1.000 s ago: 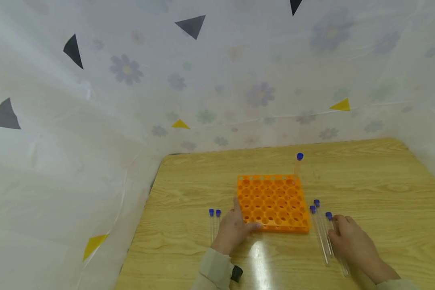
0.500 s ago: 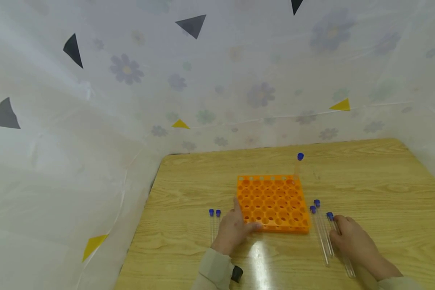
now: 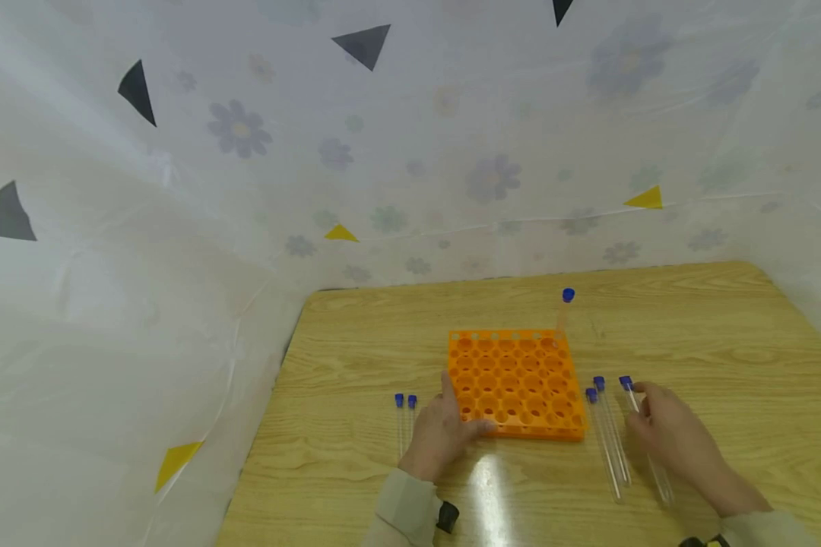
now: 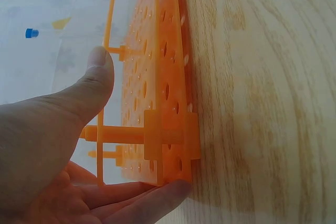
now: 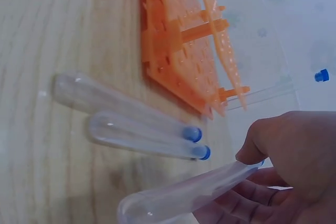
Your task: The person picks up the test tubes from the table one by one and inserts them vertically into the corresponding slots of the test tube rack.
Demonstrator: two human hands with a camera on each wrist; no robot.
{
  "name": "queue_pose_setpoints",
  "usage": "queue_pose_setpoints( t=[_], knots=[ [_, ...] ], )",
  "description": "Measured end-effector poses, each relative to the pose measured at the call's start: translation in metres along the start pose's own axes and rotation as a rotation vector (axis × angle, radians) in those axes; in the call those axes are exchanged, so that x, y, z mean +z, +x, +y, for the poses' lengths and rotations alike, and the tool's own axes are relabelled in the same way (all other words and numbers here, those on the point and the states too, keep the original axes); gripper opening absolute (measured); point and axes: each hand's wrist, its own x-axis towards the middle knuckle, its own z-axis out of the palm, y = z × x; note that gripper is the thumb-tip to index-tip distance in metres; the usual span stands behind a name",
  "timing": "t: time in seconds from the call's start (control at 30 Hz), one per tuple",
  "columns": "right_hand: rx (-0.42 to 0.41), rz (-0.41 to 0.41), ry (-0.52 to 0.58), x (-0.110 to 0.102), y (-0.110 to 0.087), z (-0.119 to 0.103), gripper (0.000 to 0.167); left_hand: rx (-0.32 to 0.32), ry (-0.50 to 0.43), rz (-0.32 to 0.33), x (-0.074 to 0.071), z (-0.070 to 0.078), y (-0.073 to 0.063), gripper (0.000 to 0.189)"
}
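An orange test tube rack (image 3: 509, 380) stands on the wooden table. My left hand (image 3: 441, 433) holds its near left corner, thumb along the front edge and fingers at the left side; the left wrist view shows the thumb (image 4: 100, 72) on the upper plate. In my right hand (image 3: 677, 433) is a clear test tube (image 5: 178, 198), pinched close below its blue cap and slanting, with its round bottom toward me. A capped test tube (image 3: 568, 296) stands upright in the rack's far right corner. Just right of the rack, two more capped tubes (image 3: 610, 452) lie side by side.
Another two blue-capped tubes (image 3: 400, 425) lie left of the rack, partly behind my left hand. The wooden table (image 3: 342, 349) is bounded at the back and sides by a pale flowered sheet (image 3: 410, 152) with triangular markers.
My right hand has drawn its tube away from the two lying beside it, to the right, and its capped end has moved up and away from me. My left hand stays on the rack.
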Motion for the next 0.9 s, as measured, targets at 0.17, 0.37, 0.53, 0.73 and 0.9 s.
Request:
queue_pose_setpoints(
  t=[0.17, 0.37, 0.53, 0.73, 0.9],
  knots=[
    [-0.017, 0.011, 0.036, -0.008, 0.005, -0.008, 0.053, -0.004, -0.020, -0.004, 0.000, 0.000, 0.000, 0.119],
    [-0.044, 0.048, 0.054, -0.014, 0.011, -0.017, 0.051, -0.006, -0.029, -0.002, 0.000, 0.000, 0.001, 0.120],
    [-0.107, 0.149, 0.034, -0.016, 0.014, -0.025, 0.047, -0.003, -0.009, -0.003, 0.001, -0.001, 0.001, 0.118],
    [-0.124, 0.180, 0.054, -0.019, 0.016, -0.034, 0.044, -0.006, -0.011, -0.004, 0.000, 0.000, 0.001, 0.118],
    [-0.142, 0.218, 0.058, -0.020, 0.018, -0.038, 0.042, -0.010, -0.013, -0.006, 0.001, 0.000, 0.001, 0.119]
  ],
)
